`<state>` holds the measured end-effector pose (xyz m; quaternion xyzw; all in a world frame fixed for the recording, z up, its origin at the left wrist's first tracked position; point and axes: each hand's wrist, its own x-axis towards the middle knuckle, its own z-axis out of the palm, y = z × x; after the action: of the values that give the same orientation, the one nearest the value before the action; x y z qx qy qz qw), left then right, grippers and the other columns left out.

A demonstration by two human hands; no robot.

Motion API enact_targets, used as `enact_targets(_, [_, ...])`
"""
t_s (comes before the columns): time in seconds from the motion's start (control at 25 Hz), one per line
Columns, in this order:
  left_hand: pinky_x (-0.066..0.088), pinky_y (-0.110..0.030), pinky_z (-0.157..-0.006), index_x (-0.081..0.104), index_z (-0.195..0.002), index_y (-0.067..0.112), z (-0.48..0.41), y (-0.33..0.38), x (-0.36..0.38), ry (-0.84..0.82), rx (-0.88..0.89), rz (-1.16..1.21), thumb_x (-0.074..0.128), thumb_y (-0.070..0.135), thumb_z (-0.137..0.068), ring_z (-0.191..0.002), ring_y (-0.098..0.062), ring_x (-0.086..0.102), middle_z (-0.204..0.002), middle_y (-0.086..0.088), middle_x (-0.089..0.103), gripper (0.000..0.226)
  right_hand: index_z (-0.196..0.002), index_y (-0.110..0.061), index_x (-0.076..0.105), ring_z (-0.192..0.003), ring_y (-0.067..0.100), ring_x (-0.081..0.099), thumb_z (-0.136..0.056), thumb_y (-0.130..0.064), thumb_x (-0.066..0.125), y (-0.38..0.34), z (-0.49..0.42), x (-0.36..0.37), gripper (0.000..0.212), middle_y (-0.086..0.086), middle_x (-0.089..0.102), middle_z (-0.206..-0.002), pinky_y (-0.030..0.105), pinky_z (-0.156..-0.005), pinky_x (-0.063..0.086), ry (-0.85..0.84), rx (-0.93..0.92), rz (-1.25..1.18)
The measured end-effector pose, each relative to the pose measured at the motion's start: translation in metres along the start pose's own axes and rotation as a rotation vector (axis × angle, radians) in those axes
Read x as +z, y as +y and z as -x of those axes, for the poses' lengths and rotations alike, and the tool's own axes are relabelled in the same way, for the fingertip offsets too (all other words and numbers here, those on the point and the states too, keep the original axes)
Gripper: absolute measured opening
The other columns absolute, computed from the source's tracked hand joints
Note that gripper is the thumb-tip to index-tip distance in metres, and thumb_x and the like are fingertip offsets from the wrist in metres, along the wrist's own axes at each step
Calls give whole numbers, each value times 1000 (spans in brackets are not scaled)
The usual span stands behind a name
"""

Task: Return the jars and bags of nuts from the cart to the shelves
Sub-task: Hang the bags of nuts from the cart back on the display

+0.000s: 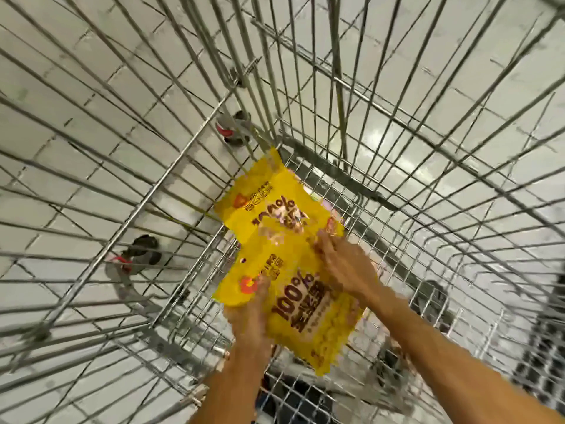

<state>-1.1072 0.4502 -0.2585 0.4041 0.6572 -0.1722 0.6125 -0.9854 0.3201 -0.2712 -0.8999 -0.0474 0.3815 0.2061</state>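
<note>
In the cart [189, 142], yellow bags [308, 313]

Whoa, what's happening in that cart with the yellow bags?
A person is reaching into a wire cart with both hands. The left hand grips the left edge of the nearer yellow bag, thumb on top. The right hand lies across its upper end, next to the farther yellow bag; blur hides whether it grips. Both bags are down inside the cart, not lifted out yet.

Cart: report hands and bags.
Holding near bag: left hand grips its left edge, right hand at top corner, grip blurred. Behind it, far bag lies in cart. Nothing in the way.
</note>
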Motion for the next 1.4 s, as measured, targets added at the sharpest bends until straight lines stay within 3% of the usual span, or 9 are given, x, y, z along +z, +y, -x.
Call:
enact_targets(0.12, [48,-50,-91,60,-117,1,-3,-15,-32,96,-20,-56,71,48,-74,-104,-34,61,-117,-23,63,65,-108,-12,58,-103,35,58,-97,-50,29,-13,-24,-17,49,19,63,-111,40,-84,43,107,-2,19])
enact_targets(0.28, [47,-26,-58,60,-113,18,-13,0,-63,254,138,-127,74,40,-72,-73,-16,60,-109,-12,66,49,-143,-6,25,-133,33,35,-89,-55,47,-53,-87,-12,76,18,37,-145,43,-106,29,155,-45,118])
enact_targets(0.4, [52,-29,-60,61,-85,30,-25,20,-68,147,237,-35,74,32,-76,-65,-9,65,-86,5,69,16,-136,-5,35,-128,33,41,-83,-56,58,-63,-100,3,77,17,45,-139,41,-103,32,201,-15,16])
enact_targets(0.68, [51,-18,-48,67,-93,16,-15,67,-59,-117,452,-217,72,8,-76,-61,-10,70,-80,-2,74,19,-80,-19,64,-74,13,64,-81,-52,61,-58,-64,-34,33,3,68,-91,30,-72,52,-149,-96,-439])
enact_targets(0.84, [46,-11,-52,66,-78,25,20,86,-45,-179,598,-441,77,12,-73,-58,2,64,-62,14,70,17,-104,-20,63,-84,12,64,-88,-21,61,-37,-11,-60,16,3,66,-101,28,-77,51,-44,-116,-682])
enact_targets(0.96, [40,-2,-45,61,-72,21,67,114,-35,-331,698,-571,75,3,-71,-47,10,58,-44,24,59,22,-100,-19,66,-71,1,66,-91,-24,56,-19,54,-91,15,-1,67,-94,19,-66,51,134,2,-823])
enact_targets(1.08, [51,-16,-56,66,-79,21,127,158,-36,-441,737,-622,81,17,-63,-65,-10,68,-63,10,71,23,-96,-14,66,-95,25,67,-91,-44,47,-19,128,-130,35,16,69,-105,40,-87,51,317,98,-876])
enact_targets(1.2, [48,-11,-47,64,-83,21,221,197,-35,-594,829,-648,79,28,-57,-57,1,67,-65,14,72,31,-98,-4,64,-92,35,64,-94,-44,43,-34,230,-183,46,28,65,-101,37,-87,50,548,57,-874])
enact_targets(1.4, [47,-11,-47,62,-81,22,387,206,-36,-785,1156,-463,76,31,-61,-58,5,65,-64,17,70,26,-98,-21,64,-93,11,56,-92,-50,45,-46,402,-234,36,-5,65,-100,22,-85,44,1135,59,-964])
